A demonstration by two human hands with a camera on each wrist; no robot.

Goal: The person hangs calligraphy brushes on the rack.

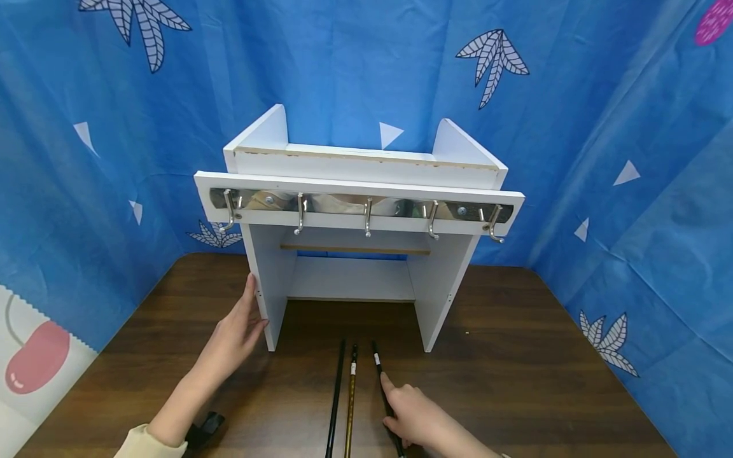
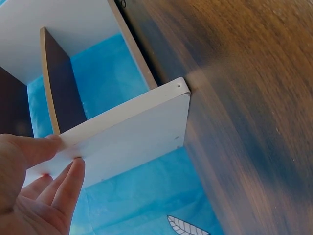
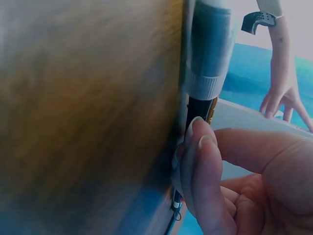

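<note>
My left hand (image 1: 231,334) touches the left side panel of a white shelf unit (image 1: 366,166). In the left wrist view, the thumb rests on the panel's front edge (image 2: 127,110) and nearly straight fingers lie against its outer face. My right hand (image 1: 415,413) pinches a slim black fishing rod (image 1: 379,369) with a white band, lying on the wooden table. In the right wrist view, thumb and fingertips meet around the rod just beside its thick dark end with a ribbed collar (image 3: 205,85). To its left lie a gold-patterned rod (image 1: 351,394) and another black rod (image 1: 336,394).
A metal strip with several hooks (image 1: 366,207) runs along the white board across the unit's front. The hooks stick out over the table (image 1: 515,356). Blue printed cloth (image 1: 355,51) hangs behind and on both sides. A black device (image 1: 204,429) sits by my left wrist.
</note>
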